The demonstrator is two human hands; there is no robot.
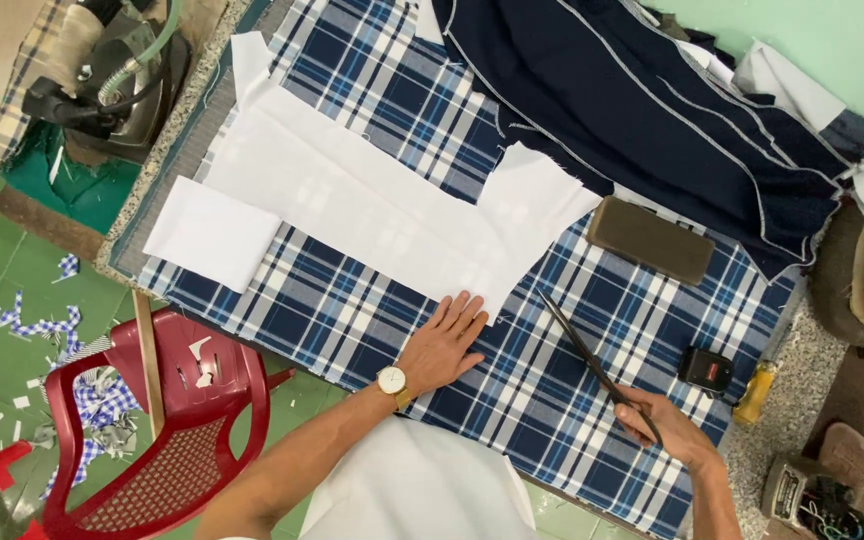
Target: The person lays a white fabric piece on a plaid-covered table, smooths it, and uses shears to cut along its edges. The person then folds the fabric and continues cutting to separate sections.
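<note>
Nearest the camera, at bottom centre of the frame, lies a plain white cloth panel (pixel 412 490), between the person's two forearms.

Left hand (pixel 444 343), wristwatch (pixel 392 381) on the wrist: laid open and flat, fingers spread, palm down on the blue-and-white plaid fabric (pixel 352 310), fingertips touching the lower edge of the long white fabric strip (pixel 372 205). It grasps nothing; it presses.

Right hand (pixel 664 428), lower right: closed around the handles of the scissors (pixel 592 362). The blades appear closed or nearly so; the exact gap cannot be told.

Scissors: long axis runs diagonally, handles at lower right, tip pointing up-left toward the notched right end of the white strip, near it but apart. They lie low over the plaid.

Handling, as a judgement: the white strip looks thin, light and limp, likely to shift or wrinkle on the plaid, so it is best held flat by palm pressure close to the working edge, not pinched. The scissors look rigid and fairly heavy; hold is at the handle loops.

Surroundings: dark navy garment (pixel 652 110) at upper right; brown oblong block (pixel 650 240) below it; iron (pixel 112 80) at upper left; red plastic chair (pixel 167 430) at lower left.
</note>
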